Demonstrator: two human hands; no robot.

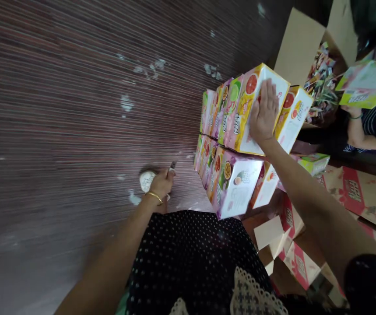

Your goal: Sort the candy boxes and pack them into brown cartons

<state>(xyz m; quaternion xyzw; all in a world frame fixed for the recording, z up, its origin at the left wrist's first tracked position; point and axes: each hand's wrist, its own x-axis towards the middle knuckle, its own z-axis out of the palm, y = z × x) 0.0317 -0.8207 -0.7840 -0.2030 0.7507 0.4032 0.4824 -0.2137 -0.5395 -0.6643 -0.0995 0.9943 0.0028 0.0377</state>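
Observation:
My right hand [266,111] lies flat, fingers stretched, on the white face of a yellow-edged carton [247,109] printed with grapefruit. This carton is part of a stack of colourful fruit-printed cartons. Beside it, near my body, is a purple-edged carton [240,183] with passion fruit on it. To the left of the stack, my left hand [164,183] is closed around a small dark tool [173,165], whose tip pokes out past the fingers; its exact kind is unclear. A white rounded thing [147,180], possibly a shoe toe, shows beside that hand.
Striped dark flooring [76,131] with pale worn patches spreads left. An opened cardboard box [301,43] at the upper right holds many small packets [322,83]. A co-worker's hand [353,111] holds a green-and-yellow carton [365,83]. Red-and-tan boxes [352,190] lie at the right.

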